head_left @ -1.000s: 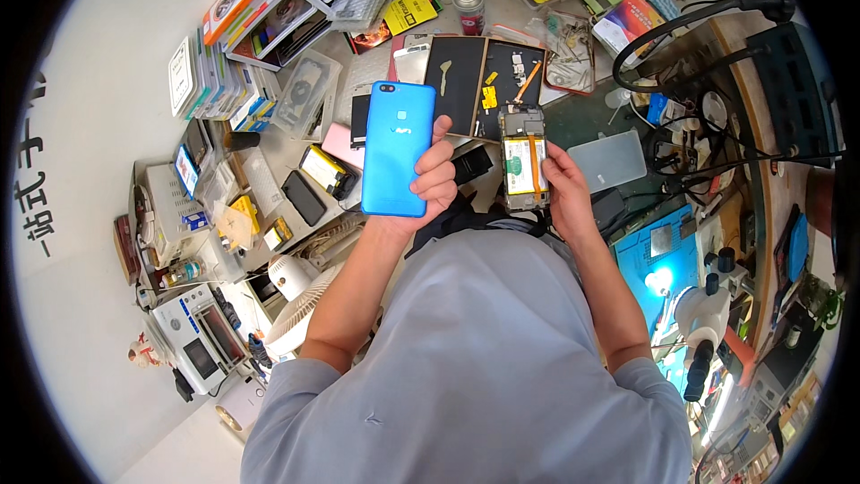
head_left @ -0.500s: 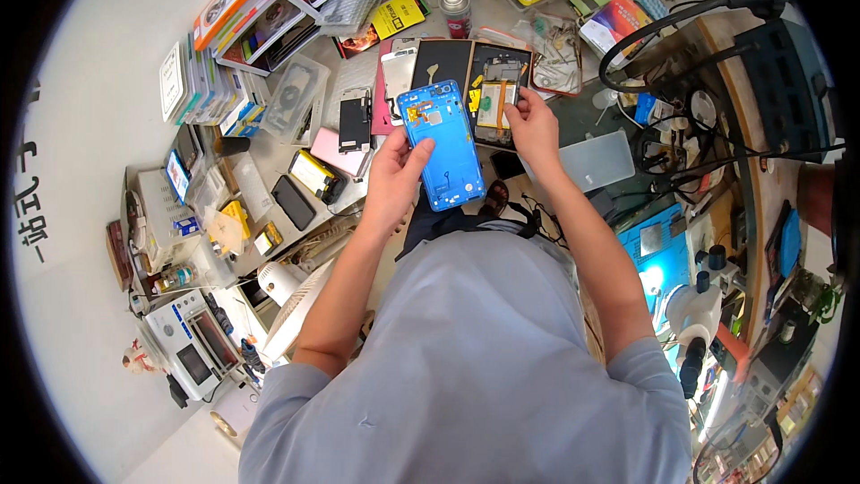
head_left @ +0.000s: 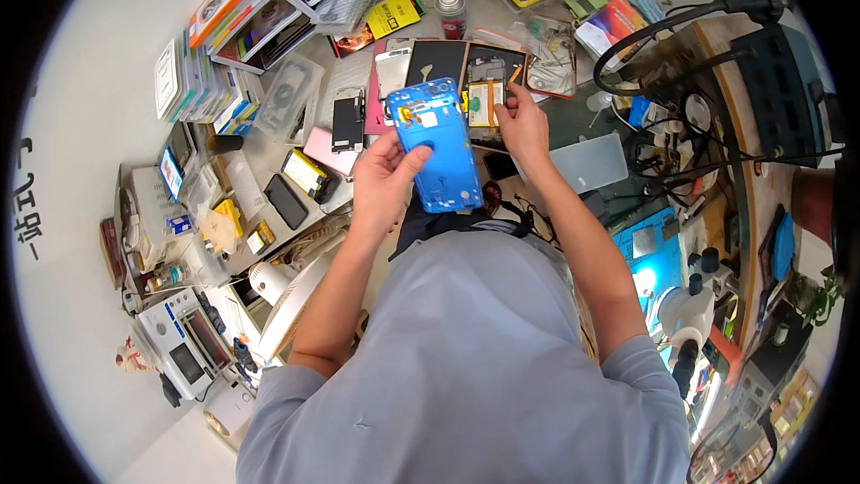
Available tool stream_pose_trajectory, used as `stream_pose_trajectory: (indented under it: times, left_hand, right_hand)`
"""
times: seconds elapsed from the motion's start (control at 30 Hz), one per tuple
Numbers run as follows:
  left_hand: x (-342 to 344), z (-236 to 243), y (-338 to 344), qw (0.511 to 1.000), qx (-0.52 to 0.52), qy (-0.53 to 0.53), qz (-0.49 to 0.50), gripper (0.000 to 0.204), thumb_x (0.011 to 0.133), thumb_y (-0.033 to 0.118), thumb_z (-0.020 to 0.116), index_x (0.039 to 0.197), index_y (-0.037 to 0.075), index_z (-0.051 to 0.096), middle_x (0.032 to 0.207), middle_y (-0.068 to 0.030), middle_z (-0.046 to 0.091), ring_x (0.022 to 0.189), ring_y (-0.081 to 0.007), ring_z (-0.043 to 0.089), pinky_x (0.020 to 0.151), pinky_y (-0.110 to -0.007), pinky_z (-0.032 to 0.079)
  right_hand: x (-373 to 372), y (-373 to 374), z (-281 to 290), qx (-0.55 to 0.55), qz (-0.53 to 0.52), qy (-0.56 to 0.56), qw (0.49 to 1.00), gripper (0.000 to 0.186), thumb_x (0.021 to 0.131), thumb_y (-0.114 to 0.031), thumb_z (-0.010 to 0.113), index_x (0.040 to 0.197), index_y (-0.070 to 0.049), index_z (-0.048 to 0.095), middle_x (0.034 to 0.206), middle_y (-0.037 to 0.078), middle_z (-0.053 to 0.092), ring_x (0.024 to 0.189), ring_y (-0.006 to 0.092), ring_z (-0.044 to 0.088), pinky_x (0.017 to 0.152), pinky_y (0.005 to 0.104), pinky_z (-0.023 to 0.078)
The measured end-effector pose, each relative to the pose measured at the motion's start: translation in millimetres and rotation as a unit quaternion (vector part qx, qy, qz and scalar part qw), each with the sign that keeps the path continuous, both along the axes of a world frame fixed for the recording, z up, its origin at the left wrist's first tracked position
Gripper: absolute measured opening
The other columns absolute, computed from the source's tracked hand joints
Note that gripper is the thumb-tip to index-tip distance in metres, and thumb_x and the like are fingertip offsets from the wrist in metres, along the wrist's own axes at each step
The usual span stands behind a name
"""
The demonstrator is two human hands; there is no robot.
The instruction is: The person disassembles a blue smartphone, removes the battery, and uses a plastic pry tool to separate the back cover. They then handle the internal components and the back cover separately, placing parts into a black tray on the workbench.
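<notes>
In my left hand [head_left: 383, 181] is a blue phone back cover [head_left: 444, 163], its inner side up with small fittings near the top. My right hand [head_left: 524, 130] has its fingers closed at the right edge of an opened phone body [head_left: 481, 103] with a battery and exposed board. That body lies on a dark parts mat [head_left: 434, 58], partly behind the cover. An orange strip [head_left: 516, 73] is just above my right fingertips. A black phone screen part [head_left: 347, 121] and a pink phone [head_left: 330, 151] lie to the left.
A spray can [head_left: 451, 18] and a tray of small tools [head_left: 551, 72] stand behind. Stacked boxes [head_left: 199, 90] are at the left, with a fan [head_left: 267, 280] below. A translucent case [head_left: 589, 162], tangled cables [head_left: 665, 148], a blue mat [head_left: 643, 246] and a microscope [head_left: 683, 309] are at the right.
My left hand has turned the blue cover over from outer to inner side and shifted it rightward. My right hand has moved up, bringing the phone body onto the dark mat.
</notes>
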State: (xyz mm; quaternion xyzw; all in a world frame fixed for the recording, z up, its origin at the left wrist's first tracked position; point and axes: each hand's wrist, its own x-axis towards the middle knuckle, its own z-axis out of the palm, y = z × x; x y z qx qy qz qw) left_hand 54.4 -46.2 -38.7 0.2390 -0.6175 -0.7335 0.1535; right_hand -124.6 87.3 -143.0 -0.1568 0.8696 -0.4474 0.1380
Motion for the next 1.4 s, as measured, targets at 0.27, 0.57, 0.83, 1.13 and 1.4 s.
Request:
stream_pose_trajectory:
  times: [0.27, 0.57, 0.83, 1.13, 1.4]
  left_hand:
    - [10.3, -19.1, -21.5, 0.991, 0.048, -0.025, 0.124, 0.023, 0.101, 0.016, 0.052, 0.118, 0.002, 0.055, 0.106, -0.0044, 0.064, 0.089, -0.0073, 0.060, 0.079, -0.024, 0.051]
    - [11.0, -24.2, -12.7, 0.993, 0.055, -0.074, 0.078, 0.033, 0.094, 0.009, 0.061, 0.125, 0.002, 0.050, 0.110, -0.0085, 0.064, 0.093, -0.0123, 0.064, 0.081, -0.028, 0.055]
    - [-1.2, -17.4, 5.7, 0.997, -0.004, -0.053, 0.049, 0.060, 0.093, 0.001, 0.058, 0.146, 0.002, 0.030, 0.122, -0.0117, 0.059, 0.103, -0.0162, 0.062, 0.086, -0.029, 0.053]
    - [-10.2, -5.7, 20.2, 0.986, 0.146, -0.045, 0.061, 0.046, 0.096, 0.004, 0.052, 0.138, 0.009, 0.034, 0.125, -0.0147, 0.058, 0.107, -0.0218, 0.062, 0.084, -0.036, 0.056]
    - [-19.2, 14.0, 27.4, 0.961, 0.277, -0.013, -0.010, 0.042, 0.098, 0.007, 0.043, 0.138, 0.011, 0.031, 0.129, -0.0230, 0.055, 0.105, -0.0363, 0.063, 0.083, -0.046, 0.058]
  right_hand:
    - [-2.1, 23.5, -6.2, -0.137, -0.038, -0.070, 0.987, 0.039, 0.090, -0.003, 0.060, 0.128, 0.004, 0.054, 0.097, 0.008, 0.068, 0.084, 0.0107, 0.063, 0.076, 0.0253, 0.050]
    - [12.5, 39.5, 19.2, -0.342, -0.044, -0.201, 0.917, 0.037, 0.093, 0.000, 0.056, 0.129, 0.003, 0.052, 0.108, 0.010, 0.067, 0.094, 0.0115, 0.062, 0.084, 0.0256, 0.049]
    - [20.3, 47.1, 41.9, -0.391, -0.030, -0.288, 0.874, 0.037, 0.095, 0.001, 0.053, 0.131, 0.004, 0.050, 0.110, 0.008, 0.066, 0.098, 0.0106, 0.061, 0.088, 0.0246, 0.048]
    - [31.2, 50.4, 50.2, -0.388, -0.019, -0.406, 0.827, 0.037, 0.098, -0.006, 0.052, 0.134, 0.001, 0.049, 0.112, 0.006, 0.064, 0.100, 0.0101, 0.060, 0.087, 0.0247, 0.047]
    - [38.5, 50.9, 55.9, -0.399, -0.019, -0.456, 0.795, 0.039, 0.099, -0.011, 0.051, 0.137, -0.001, 0.047, 0.112, 0.004, 0.063, 0.098, 0.0098, 0.059, 0.083, 0.0245, 0.047]
